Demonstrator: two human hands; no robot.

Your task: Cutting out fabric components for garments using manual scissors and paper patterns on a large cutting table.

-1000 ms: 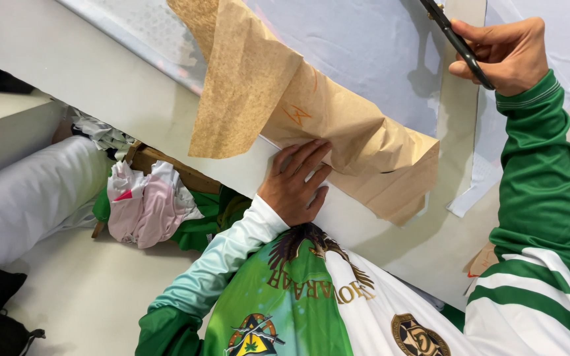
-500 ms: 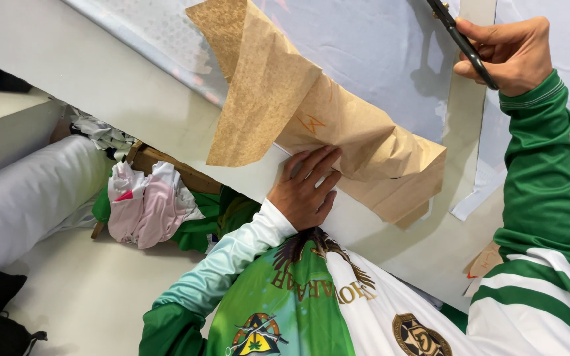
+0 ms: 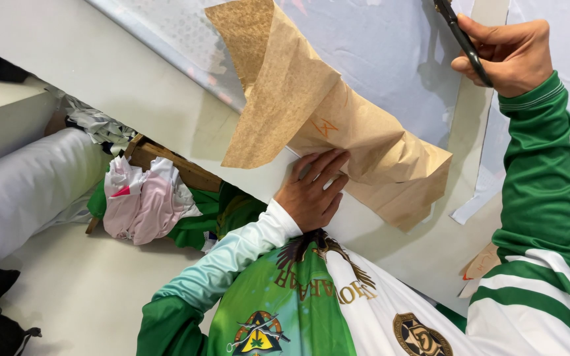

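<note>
The left hand point(image 3: 313, 191) presses flat, fingers spread, on folded brown paper point(image 3: 338, 125) lying on the tabletop point(image 3: 133, 86). The right hand point(image 3: 509, 53) clamps its fingers around black scissors point(image 3: 463, 39), whose blades are cut off by the frame's top edge.

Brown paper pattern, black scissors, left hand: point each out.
brown paper pattern point(image 3: 364, 142): head view, creased middle.
black scissors point(image 3: 464, 45): head view, handle in the right hand's grip.
left hand point(image 3: 311, 194): head view, back of hand.
</note>
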